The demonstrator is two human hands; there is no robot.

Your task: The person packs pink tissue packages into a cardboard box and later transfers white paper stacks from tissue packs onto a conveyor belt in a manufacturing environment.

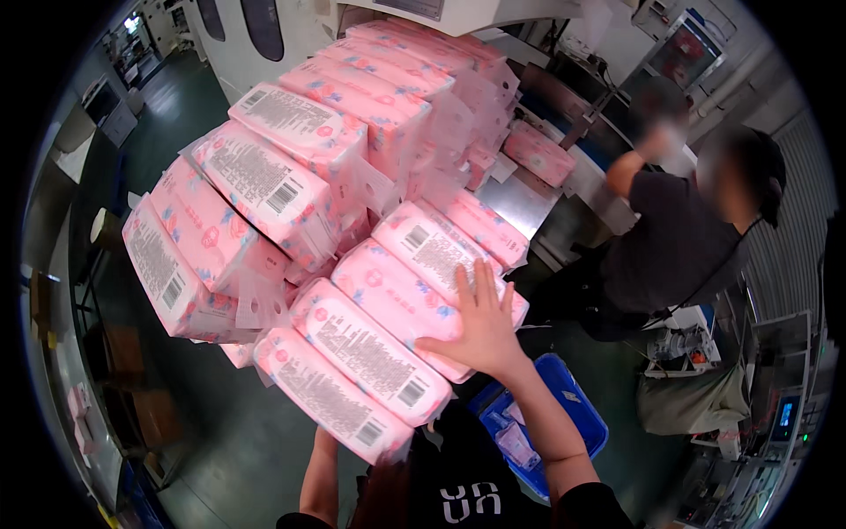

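Several pink, flower-printed packs of tissues (370, 353) lie side by side in a slanting row in front of me. My right hand (480, 331) rests on the top of the row with its fingers spread, touching the packs towards the right. My left forearm (320, 476) reaches up under the nearest pack, and the packs hide that hand, so its fingers do not show. Beyond the row rises a large stack of the same packs (264, 167), some with clear plastic handles (260, 300) sticking out of their ends.
A white machine (238, 44) stands behind the stack. To the right, a person in a dark shirt (679, 238) works beside a metal table (520, 207) bearing a loose pack (539, 152). A blue bin (577, 397) with some packs inside sits on the floor near my right forearm.
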